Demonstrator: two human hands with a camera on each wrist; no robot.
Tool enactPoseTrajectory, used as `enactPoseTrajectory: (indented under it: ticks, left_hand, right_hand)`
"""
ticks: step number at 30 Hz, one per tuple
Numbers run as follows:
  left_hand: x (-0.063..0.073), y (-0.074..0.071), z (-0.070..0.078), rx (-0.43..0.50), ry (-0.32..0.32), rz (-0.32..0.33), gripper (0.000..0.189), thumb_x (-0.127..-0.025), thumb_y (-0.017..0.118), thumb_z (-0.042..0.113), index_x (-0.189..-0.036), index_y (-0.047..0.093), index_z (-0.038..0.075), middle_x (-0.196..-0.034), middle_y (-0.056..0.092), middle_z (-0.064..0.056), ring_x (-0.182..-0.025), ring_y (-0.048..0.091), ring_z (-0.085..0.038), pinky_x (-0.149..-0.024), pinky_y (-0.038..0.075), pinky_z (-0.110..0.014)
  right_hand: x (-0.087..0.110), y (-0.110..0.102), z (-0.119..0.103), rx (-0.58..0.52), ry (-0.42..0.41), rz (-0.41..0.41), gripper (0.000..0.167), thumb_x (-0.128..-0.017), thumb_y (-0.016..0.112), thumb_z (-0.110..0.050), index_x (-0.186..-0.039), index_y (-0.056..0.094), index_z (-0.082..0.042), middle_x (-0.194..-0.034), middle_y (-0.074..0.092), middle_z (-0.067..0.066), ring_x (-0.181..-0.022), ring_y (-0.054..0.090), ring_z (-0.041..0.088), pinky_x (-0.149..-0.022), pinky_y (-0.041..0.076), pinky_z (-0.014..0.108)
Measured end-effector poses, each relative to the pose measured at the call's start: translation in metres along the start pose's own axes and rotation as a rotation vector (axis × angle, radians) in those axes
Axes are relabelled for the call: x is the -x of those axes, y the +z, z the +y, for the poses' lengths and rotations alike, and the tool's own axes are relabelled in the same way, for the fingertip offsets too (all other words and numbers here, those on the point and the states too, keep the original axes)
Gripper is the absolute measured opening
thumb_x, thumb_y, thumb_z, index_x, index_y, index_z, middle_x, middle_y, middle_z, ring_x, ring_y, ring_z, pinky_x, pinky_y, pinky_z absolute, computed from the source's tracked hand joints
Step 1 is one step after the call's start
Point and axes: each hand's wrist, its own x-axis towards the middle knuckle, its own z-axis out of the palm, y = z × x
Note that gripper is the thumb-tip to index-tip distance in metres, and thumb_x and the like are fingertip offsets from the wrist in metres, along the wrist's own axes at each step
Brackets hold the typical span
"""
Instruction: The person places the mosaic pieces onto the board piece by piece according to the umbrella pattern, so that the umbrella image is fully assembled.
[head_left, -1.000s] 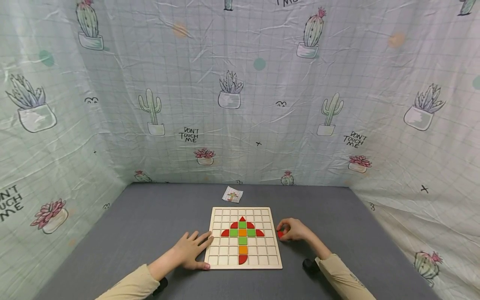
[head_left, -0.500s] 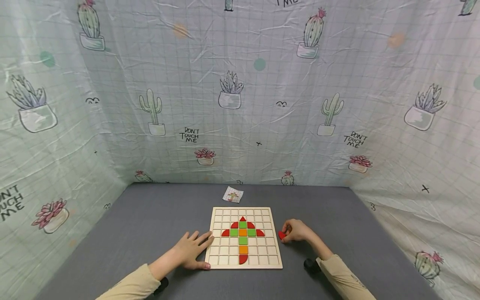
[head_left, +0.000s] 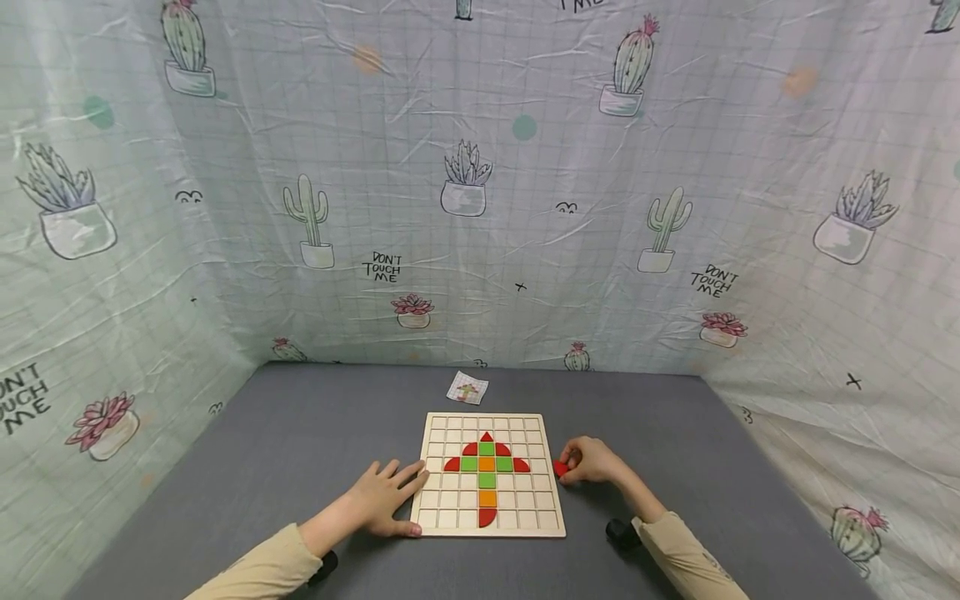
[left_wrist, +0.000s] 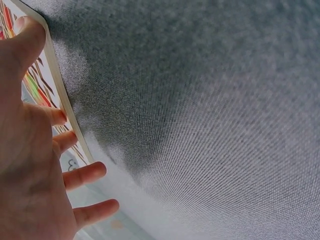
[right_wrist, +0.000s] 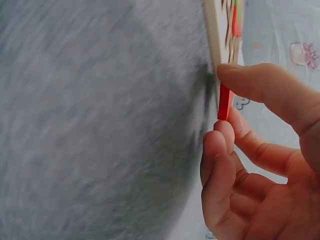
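Note:
A square wooden grid board (head_left: 517, 515) lies on the grey table, with red, green and orange tiles in a tree-like pattern. On its left edge rests my left hand (head_left: 386, 500), fingers spread; the left wrist view shows the thumb (left_wrist: 31, 37) on the board's corner and fingertips along its side. Just off the board's right edge, my right hand (head_left: 588, 461) pinches a red tile (head_left: 560, 468). In the right wrist view the red tile (right_wrist: 225, 104) is held between thumb and fingers, close to the board's edge. Its full outline is partly hidden.
A small paper card (head_left: 468, 388) printed with a similar coloured pattern lies behind the board. The grey table (head_left: 337, 408) stretches around it, with a cactus-print curtain (head_left: 480, 250) behind and at both sides. Black wrist straps show at both sleeves.
The right hand has turned the red tile slightly and brought it a little closer to the board's right edge. My left hand stays on the board. The head view has shifted slightly.

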Motion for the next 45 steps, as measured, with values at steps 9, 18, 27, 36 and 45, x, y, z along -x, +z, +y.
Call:
enactPoseTrajectory:
  ticks: [9, 18, 27, 36, 45]
  left_hand:
    - [-0.001, 0.000, 0.001, -0.028, -0.006, 0.000, 0.083, -0.074, 0.047, 0.070, -0.137, 0.036, 0.016, -0.141, 0.036, -0.003, -0.122, 0.040, -0.030, -0.093, 0.034, -0.051]
    - [-0.001, -0.001, 0.002, -0.048, -0.004, 0.007, 0.083, -0.074, 0.046, 0.070, -0.136, 0.037, 0.017, -0.141, 0.037, -0.002, -0.121, 0.041, -0.029, -0.093, 0.035, -0.050]
    - [-0.001, -0.002, 0.003, -0.059, 0.000, 0.010, 0.083, -0.074, 0.046, 0.070, -0.136, 0.038, 0.016, -0.141, 0.037, -0.003, -0.122, 0.041, -0.029, -0.093, 0.034, -0.050]
    - [-0.002, -0.003, 0.004, -0.074, -0.005, -0.003, 0.082, -0.074, 0.045, 0.071, -0.136, 0.037, 0.017, -0.141, 0.037, -0.002, -0.123, 0.040, -0.029, -0.094, 0.034, -0.050]
    - [-0.001, -0.002, 0.005, -0.085, -0.011, -0.008, 0.081, -0.074, 0.046, 0.070, -0.135, 0.038, 0.017, -0.140, 0.037, -0.002, -0.122, 0.041, -0.028, -0.094, 0.035, -0.049]
  right_hand:
    - [0.005, 0.007, -0.031, -0.055, -0.099, -0.061, 0.024, -0.066, 0.076, -0.010, -0.082, 0.060, 0.000, -0.070, 0.055, 0.009, -0.056, 0.043, 0.009, -0.049, 0.036, 0.020]
    - [0.006, 0.026, -0.054, -0.064, -0.200, -0.089, 0.024, -0.065, 0.078, -0.013, -0.080, 0.061, -0.005, -0.070, 0.057, 0.007, -0.054, 0.043, 0.004, -0.051, 0.038, 0.018]
    - [0.005, 0.041, -0.072, -0.089, -0.254, -0.154, 0.023, -0.066, 0.076, -0.013, -0.081, 0.061, -0.006, -0.072, 0.058, 0.008, -0.056, 0.045, 0.003, -0.054, 0.042, 0.017]
    - [0.003, 0.057, -0.089, -0.122, -0.287, -0.224, 0.022, -0.065, 0.077, -0.010, -0.082, 0.063, -0.005, -0.073, 0.060, 0.013, -0.051, 0.046, 0.000, -0.051, 0.040, 0.015]
    - [-0.003, 0.072, -0.104, -0.163, -0.243, -0.279, 0.023, -0.063, 0.079, -0.009, -0.078, 0.061, -0.005, -0.071, 0.059, 0.015, -0.051, 0.043, 0.002, -0.050, 0.036, 0.015]
